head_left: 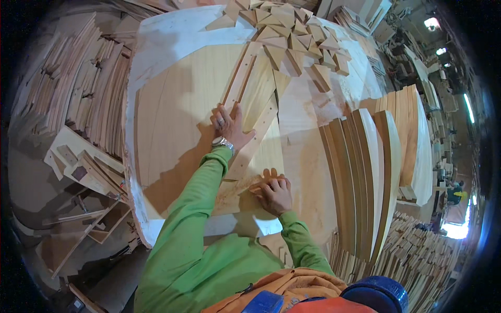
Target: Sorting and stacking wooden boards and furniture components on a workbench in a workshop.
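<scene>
A large pale wooden panel [182, 88] lies on the white-topped table before me. Two narrow wooden strips with dark holes or screw heads are on it at an angle: a far strip [244, 70] and a nearer strip [263, 128]. My left hand [228, 127], with a wristwatch and a ring, has its fingers bent over the near end of the far strip; its thumb reaches toward the nearer strip. To the right and closer to me, my right hand [276, 195] rests with fingers apart at the panel, beside a patch of sawdust [242, 185]. It holds nothing visible.
Many small wooden wedges [292, 31] are heaped at the table's far end. Curved wooden pieces [360, 177] stand along the right side. Stacked boards [78, 78] fill the left, and offcuts [88, 167] lie below them. Blue ear defenders [378, 292] show at the bottom.
</scene>
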Available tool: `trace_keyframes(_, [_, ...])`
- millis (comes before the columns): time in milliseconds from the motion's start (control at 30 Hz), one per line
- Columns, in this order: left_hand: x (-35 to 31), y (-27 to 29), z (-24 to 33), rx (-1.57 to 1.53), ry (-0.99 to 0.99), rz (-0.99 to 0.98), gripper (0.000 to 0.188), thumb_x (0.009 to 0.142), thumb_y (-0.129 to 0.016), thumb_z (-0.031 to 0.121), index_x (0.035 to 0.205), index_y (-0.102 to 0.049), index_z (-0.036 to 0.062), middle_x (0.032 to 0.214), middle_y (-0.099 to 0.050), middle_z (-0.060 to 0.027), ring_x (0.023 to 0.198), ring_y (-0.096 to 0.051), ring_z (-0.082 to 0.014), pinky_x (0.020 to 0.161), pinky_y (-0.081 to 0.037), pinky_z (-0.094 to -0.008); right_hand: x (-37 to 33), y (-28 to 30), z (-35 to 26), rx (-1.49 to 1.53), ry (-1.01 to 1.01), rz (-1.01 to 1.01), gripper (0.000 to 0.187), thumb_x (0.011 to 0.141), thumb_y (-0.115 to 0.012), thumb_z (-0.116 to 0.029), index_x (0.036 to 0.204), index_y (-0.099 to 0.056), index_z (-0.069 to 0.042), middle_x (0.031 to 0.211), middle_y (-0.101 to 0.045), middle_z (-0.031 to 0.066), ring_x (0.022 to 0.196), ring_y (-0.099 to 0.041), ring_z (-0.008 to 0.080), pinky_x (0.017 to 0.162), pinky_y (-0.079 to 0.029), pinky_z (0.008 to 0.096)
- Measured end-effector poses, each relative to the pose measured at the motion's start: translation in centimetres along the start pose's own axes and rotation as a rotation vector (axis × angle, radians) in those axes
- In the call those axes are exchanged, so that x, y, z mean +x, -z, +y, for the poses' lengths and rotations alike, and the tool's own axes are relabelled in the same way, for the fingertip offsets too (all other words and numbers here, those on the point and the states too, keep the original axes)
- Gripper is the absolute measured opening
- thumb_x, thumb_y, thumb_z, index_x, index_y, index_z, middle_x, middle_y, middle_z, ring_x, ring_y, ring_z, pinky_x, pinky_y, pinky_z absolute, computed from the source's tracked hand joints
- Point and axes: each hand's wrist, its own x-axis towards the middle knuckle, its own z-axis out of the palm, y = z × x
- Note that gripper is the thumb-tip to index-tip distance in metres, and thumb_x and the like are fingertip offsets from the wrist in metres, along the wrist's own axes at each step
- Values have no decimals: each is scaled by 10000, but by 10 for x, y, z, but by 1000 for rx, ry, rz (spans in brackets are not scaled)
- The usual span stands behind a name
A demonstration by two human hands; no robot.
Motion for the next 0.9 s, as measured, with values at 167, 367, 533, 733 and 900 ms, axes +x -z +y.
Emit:
trace_keyframes(167, [1,-2,-5,-64,-19,70,1258,778,-827,616,1706,-195,47,1696,-24,-462,1579,-43,-626,1255,-8,-733,-2,-6,1,-34,-29,-10,367,872,-792,-441,1164,-717,-231,1168,-621,69,1168,-583,347,1134,-388,628])
trace_keyframes(367, [-9,10,-2,-92,35,-12,1204,776,-831,564,1671,-233,23,1716,-37,-420,1609,-18,-590,1291,-7,-683,-3,6,-27,-58,-195,-33,375,913,-783,-445,1220,-713,-241,1242,-615,48,1327,-523,324,1155,-318,672])
trace_keyframes(533, [-50,4,-29,-135,39,98,1123,781,-830,587,1632,-314,67,1692,-108,-381,1580,-47,-607,1279,-64,-696,-25,-3,-68,-59,-318,-78,406,920,-773,-461,1251,-710,-234,1307,-604,54,1400,-479,331,1180,-278,664])
trace_keyframes(733, [-126,24,-80,-116,-16,35,1006,815,-809,590,1615,-440,105,1753,-132,-314,1600,-121,-560,1295,-186,-647,-37,-12,-159,146,-391,70,372,939,-745,-404,1240,-721,-188,1355,-605,121,1408,-477,386,1182,-321,650])
trace_keyframes(900, [-203,25,-142,-426,-109,-43,762,922,-744,521,1525,-598,78,1745,-265,-287,1610,-260,-465,1317,-268,-505,-24,-29,-225,559,-422,-346,395,1010,-693,-423,1098,-739,-40,1129,-704,260,1044,-673,466,904,-533,543])
